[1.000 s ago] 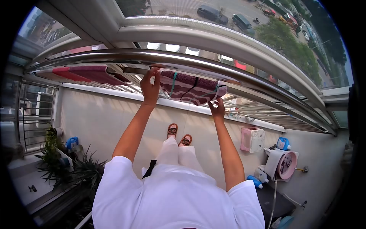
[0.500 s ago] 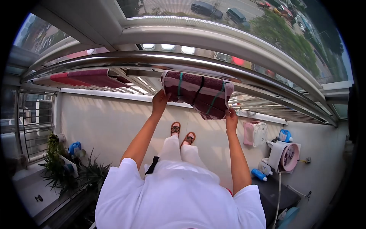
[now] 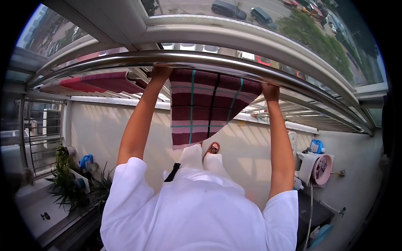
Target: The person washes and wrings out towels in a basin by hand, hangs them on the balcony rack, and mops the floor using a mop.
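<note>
A maroon and pink checked towel (image 3: 205, 104) with teal and black lines hangs below the thick metal rail (image 3: 192, 60). Its lower edge slants, reaching furthest down on the left. At the towel's upper left corner, my left hand (image 3: 161, 73) is closed on it, the fingers partly hidden by the rail. My right hand (image 3: 270, 90) grips the upper right corner, close under the same rail. Further left, a red and mauve cloth (image 3: 104, 81) lies over the rack bars.
Potted plants (image 3: 65, 180) and a blue bottle (image 3: 86, 161) stand at lower left. On the right are a pink basin (image 3: 322, 169) on a white stand, another blue bottle (image 3: 317, 146) and a hose (image 3: 310, 213). Windows run along the top, beyond the rails.
Both hands have moved up to the rail and slightly further apart. The towel, bunched before, now hangs spread out and longer, covering one sandal.
</note>
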Motion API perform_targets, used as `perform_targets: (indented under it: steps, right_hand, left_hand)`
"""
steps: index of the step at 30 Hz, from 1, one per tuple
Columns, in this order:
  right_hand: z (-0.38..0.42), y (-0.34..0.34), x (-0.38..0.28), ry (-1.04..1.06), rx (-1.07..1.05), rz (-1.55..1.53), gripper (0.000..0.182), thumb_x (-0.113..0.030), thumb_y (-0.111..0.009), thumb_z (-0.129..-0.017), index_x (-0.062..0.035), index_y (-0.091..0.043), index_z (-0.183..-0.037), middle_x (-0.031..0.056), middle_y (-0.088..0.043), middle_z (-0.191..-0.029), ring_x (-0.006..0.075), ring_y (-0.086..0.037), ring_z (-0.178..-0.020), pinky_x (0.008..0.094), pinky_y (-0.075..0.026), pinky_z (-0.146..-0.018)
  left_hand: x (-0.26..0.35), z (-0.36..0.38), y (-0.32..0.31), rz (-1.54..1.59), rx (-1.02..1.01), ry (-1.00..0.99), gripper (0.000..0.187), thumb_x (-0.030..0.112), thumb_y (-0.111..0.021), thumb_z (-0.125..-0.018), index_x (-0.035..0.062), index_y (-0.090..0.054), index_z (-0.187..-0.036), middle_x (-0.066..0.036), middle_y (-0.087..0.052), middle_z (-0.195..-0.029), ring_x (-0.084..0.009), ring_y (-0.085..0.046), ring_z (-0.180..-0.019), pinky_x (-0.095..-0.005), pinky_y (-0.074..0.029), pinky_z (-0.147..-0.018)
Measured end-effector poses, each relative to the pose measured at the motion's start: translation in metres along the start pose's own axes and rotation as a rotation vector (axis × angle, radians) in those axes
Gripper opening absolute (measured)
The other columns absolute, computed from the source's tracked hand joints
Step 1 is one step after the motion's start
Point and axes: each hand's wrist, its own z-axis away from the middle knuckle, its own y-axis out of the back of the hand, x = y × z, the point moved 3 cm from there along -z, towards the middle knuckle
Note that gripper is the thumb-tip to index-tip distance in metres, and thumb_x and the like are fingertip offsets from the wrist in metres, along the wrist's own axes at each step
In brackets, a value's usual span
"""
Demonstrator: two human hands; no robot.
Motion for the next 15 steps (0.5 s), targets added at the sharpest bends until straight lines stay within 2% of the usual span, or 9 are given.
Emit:
perform_targets:
  steps: [3, 4, 7, 8, 11, 12, 15]
  right_hand:
    - [0.003, 0.005, -0.033, -0.346, -0.127, 0.093, 0.024, -0.034, -0.065, -0.073, -0.0131, -0.067, -0.086, 0.0121, -0.064, -0.076, 0.0325, -0.061, -0.079, 0.0411, -0.048, -0.071]
    - [0.004, 0.008, -0.039, -0.282, -0.058, 0.100, 0.024, -0.034, -0.066, -0.072, -0.0119, -0.066, -0.083, 0.0108, -0.062, -0.070, 0.0314, -0.061, -0.072, 0.0410, -0.047, -0.066]
    - [0.001, 0.016, -0.054, -0.341, -0.155, 0.165, 0.025, -0.030, -0.069, -0.070, -0.0076, -0.067, -0.081, 0.0119, -0.063, -0.069, 0.0308, -0.060, -0.064, 0.0378, -0.046, -0.060]
    - [0.001, 0.016, -0.051, -0.368, -0.303, 0.240, 0.023, -0.027, -0.068, -0.073, -0.0063, -0.064, -0.083, 0.0118, -0.062, -0.068, 0.0297, -0.060, -0.062, 0.0366, -0.045, -0.058]
    - [0.024, 0.038, -0.082, -0.205, 0.006, 0.003, 0.020, -0.021, -0.066, -0.077, -0.0057, -0.062, -0.089, 0.0102, -0.062, -0.069, 0.0241, -0.061, -0.061, 0.0320, -0.046, -0.057]
    - [0.034, 0.044, -0.090, -0.238, 0.038, -0.124, 0.017, -0.016, -0.062, -0.081, -0.0036, -0.059, -0.092, 0.0073, -0.063, -0.071, 0.0158, -0.061, -0.064, 0.0265, -0.046, -0.060]
    - [0.073, 0.034, -0.066, -0.457, 0.066, -0.383, 0.013, -0.015, -0.063, -0.081, -0.0041, -0.061, -0.086, 0.0075, -0.065, -0.077, 0.0175, -0.063, -0.070, 0.0295, -0.048, -0.065]
  left_hand:
    - [0.023, 0.015, 0.039, 0.165, 0.122, 0.161, 0.034, 0.041, -0.054, -0.080, 0.0108, -0.068, -0.087, -0.015, -0.065, -0.086, -0.0332, -0.062, -0.081, -0.0412, -0.050, -0.072]
    - [0.015, 0.016, 0.033, 0.220, 0.071, 0.180, 0.036, 0.042, -0.058, -0.076, 0.0074, -0.068, -0.077, -0.014, -0.065, -0.076, -0.0339, -0.063, -0.074, -0.0408, -0.051, -0.067]
    - [0.006, 0.018, 0.022, 0.089, 0.114, 0.367, 0.036, 0.040, -0.063, -0.073, 0.0038, -0.065, -0.072, -0.015, -0.064, -0.070, -0.0329, -0.063, -0.070, -0.0408, -0.051, -0.064]
    - [0.006, 0.016, 0.026, -0.037, 0.155, 0.330, 0.035, 0.037, -0.061, -0.076, 0.0026, -0.063, -0.066, -0.015, -0.062, -0.066, -0.0324, -0.062, -0.067, -0.0400, -0.050, -0.060]
    - [0.008, 0.037, 0.067, 0.224, 0.425, 0.126, 0.030, 0.031, -0.057, -0.081, 0.0035, -0.063, -0.072, -0.014, -0.061, -0.063, -0.0319, -0.061, -0.061, -0.0386, -0.049, -0.058]
    - [0.019, 0.048, 0.084, 0.337, 0.338, 0.279, 0.020, 0.022, -0.058, -0.083, 0.0027, -0.061, -0.080, -0.011, -0.061, -0.069, -0.0268, -0.060, -0.061, -0.0353, -0.048, -0.058]
    - [0.038, 0.091, 0.070, 0.772, 0.309, 0.315, 0.019, 0.015, -0.066, -0.077, 0.0017, -0.058, -0.089, -0.009, -0.062, -0.078, -0.0211, -0.060, -0.068, -0.0317, -0.048, -0.062]
